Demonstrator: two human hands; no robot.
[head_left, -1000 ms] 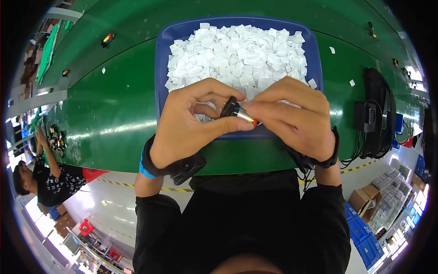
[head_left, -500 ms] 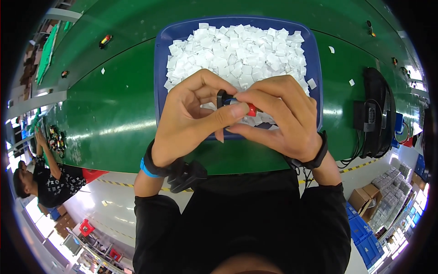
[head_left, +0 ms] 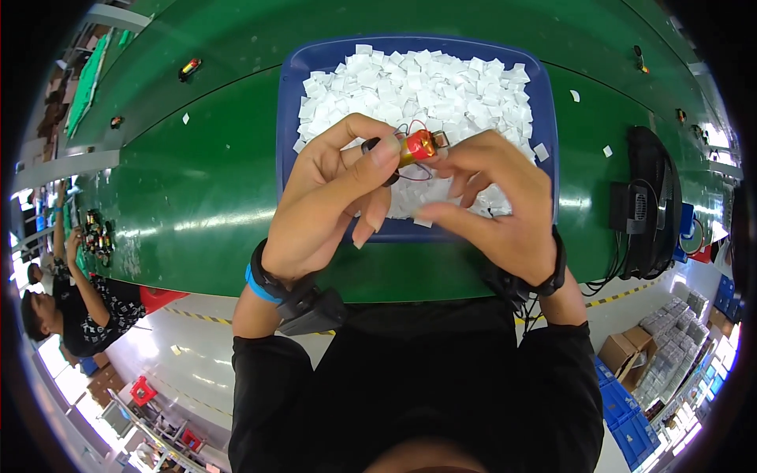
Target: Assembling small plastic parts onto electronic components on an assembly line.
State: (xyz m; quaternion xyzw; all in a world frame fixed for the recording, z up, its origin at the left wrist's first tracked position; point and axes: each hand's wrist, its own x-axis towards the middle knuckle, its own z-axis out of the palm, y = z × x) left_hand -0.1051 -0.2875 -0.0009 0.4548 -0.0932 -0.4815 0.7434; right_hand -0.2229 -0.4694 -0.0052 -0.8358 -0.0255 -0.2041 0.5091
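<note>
Above the tray, my left hand (head_left: 315, 201) pinches a small wired cylinder (head_left: 416, 147) between thumb and fingers. It has yellow and red wrapping, a black round end towards my palm, a small metallic piece at its far end, and thin red and dark wires looping out. My right hand (head_left: 505, 209) is just to its right, thumb spread apart from slightly curled fingers; nothing shows in its grasp. Whether a fingertip touches the cylinder I cannot tell. Beneath both hands, the blue tray (head_left: 289, 118) holds a heap of white square pieces (head_left: 426, 87).
On the green table (head_left: 197, 189), a black bag-like item (head_left: 658, 205) and cables lie at right. Similar small cylinders (head_left: 189, 69) lie farther off. At left, a co-worker (head_left: 87, 315) reaches towards a cluster of them (head_left: 98, 236). Blue crates (head_left: 631, 418) stand lower right.
The cylinder has tilted up, showing more of its wrapping and wires. My right fingers have come away from their pinch on it and spread. My left hand still grips it.
</note>
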